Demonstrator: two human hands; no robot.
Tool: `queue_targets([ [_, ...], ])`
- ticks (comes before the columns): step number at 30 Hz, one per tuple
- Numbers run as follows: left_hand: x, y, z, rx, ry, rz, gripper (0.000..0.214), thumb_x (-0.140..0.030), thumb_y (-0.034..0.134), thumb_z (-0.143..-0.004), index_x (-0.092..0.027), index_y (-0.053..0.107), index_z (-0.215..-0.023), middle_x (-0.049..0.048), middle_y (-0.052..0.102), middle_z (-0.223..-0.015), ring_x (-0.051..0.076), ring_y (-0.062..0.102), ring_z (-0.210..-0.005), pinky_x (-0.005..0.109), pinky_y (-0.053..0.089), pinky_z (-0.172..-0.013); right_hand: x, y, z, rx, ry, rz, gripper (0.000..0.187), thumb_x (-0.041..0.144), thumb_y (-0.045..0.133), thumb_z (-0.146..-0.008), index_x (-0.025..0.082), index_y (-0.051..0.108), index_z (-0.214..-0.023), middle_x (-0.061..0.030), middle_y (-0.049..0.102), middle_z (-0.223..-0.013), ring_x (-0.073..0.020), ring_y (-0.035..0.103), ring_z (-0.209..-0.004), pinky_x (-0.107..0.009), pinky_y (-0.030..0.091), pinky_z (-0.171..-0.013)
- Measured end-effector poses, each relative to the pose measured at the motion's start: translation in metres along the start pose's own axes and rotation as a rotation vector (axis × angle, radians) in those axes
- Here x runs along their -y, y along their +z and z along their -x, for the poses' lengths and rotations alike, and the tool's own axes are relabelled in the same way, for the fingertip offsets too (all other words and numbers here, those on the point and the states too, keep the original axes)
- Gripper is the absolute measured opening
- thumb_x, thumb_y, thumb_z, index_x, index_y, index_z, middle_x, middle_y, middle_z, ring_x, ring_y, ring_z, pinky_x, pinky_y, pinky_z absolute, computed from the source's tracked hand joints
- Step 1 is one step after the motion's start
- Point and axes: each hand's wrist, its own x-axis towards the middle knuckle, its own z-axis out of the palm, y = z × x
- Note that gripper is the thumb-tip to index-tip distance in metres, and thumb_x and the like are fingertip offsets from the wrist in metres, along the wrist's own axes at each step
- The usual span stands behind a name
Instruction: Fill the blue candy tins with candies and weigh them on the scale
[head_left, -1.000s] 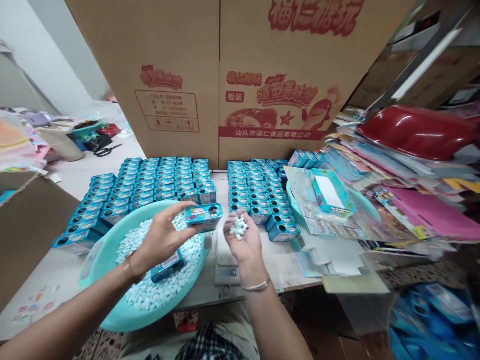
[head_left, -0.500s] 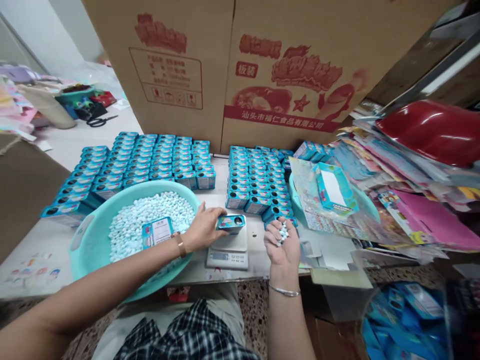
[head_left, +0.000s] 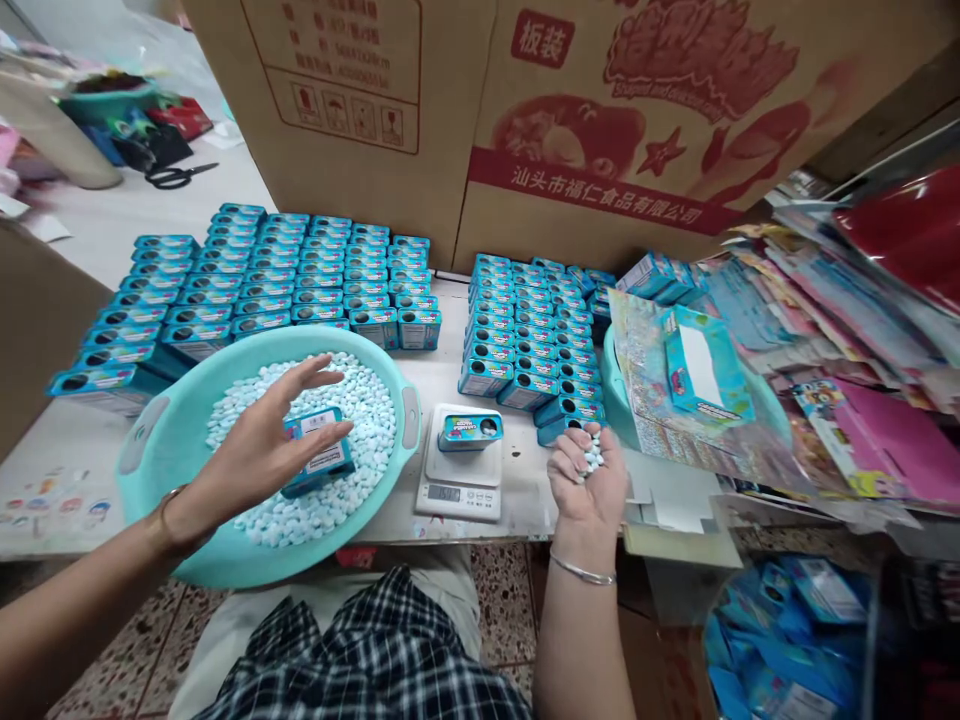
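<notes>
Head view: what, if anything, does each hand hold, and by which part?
The right hand cups pale pellets, loosely bunched against its palm. The left hand holds nothing, spread over a blue box.

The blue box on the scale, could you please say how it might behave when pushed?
The blue box looks like printed card, so it would probably hold its shape but could dent. Its flat sides suggest it would slide on the scale rather than roll. Pale pieces visible inside may shift.
</notes>
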Motion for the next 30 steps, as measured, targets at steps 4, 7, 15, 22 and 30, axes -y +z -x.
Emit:
queue_targets([
  [4, 0.006, 0.004, 0.004, 0.028, -0.027, 0.024, 0.072, -0.059, 0.062, -0.082, -0.028, 0.038, -0.143, 0.0075, 0.062, -0.131, 0.03, 0.056, -0.121, 0.043, 0.051, -0.091, -0.005, 0.009, -0.002, -0.012, -0.004, 0.029, 0.011, 0.024, 0.05, -0.09, 0.019, 0.052, -0.081, 0.0076, 0.044, -0.06, -0.0042, 0.039, -0.04, -0.014, 0.028, -0.034],
  [7, 0.004, 0.01, 0.004, 0.05, 0.002, 0.06, 0.072, -0.058, 0.062, -0.081, -0.026, 0.04, -0.142, 0.0082, 0.061, -0.132, 0.029, 0.056, -0.121, 0.046, 0.048, -0.099, -0.007, 0.013, -0.003, -0.005, -0.02, 0.063, 0.01, 0.025, 0.051, -0.09, 0.02, 0.052, -0.082, 0.0082, 0.044, -0.059, -0.0043, 0.038, -0.04, -0.014, 0.028, -0.034],
  [15, -0.008, 0.025, 0.001, 0.166, 0.082, 0.109, 0.067, -0.055, 0.062, -0.084, -0.023, 0.043, -0.14, 0.0109, 0.056, -0.137, 0.029, 0.052, -0.126, 0.047, 0.042, -0.107, -0.014, 0.027, 0.0, 0.007, -0.05, 0.156, 0.012, 0.027, 0.053, -0.091, 0.02, 0.053, -0.081, 0.0088, 0.043, -0.058, -0.0037, 0.035, -0.038, -0.014, 0.027, -0.033],
  [22, -0.005, 0.019, 0.001, 0.105, 0.063, 0.126, 0.072, -0.054, 0.063, -0.083, -0.025, 0.037, -0.144, 0.0099, 0.056, -0.137, 0.029, 0.052, -0.127, 0.048, 0.042, -0.106, -0.043, 0.081, 0.0, 0.128, 0.067, 0.328, 0.015, 0.031, 0.066, -0.084, 0.019, 0.057, -0.083, 0.0095, 0.042, -0.059, -0.0013, 0.029, -0.038, -0.012, 0.022, -0.033],
  [30, 0.009, -0.002, 0.007, -0.217, 0.001, 0.112, 0.082, -0.053, 0.066, -0.08, -0.026, 0.026, -0.148, 0.0099, 0.052, -0.141, 0.03, 0.046, -0.133, 0.051, 0.037, -0.111, -0.128, 0.151, -0.027, 0.402, 0.062, 0.621, 0.022, 0.04, 0.069, -0.08, 0.019, 0.065, -0.082, 0.0075, 0.046, -0.06, -0.0007, 0.028, -0.039, -0.016, 0.014, -0.035],
])
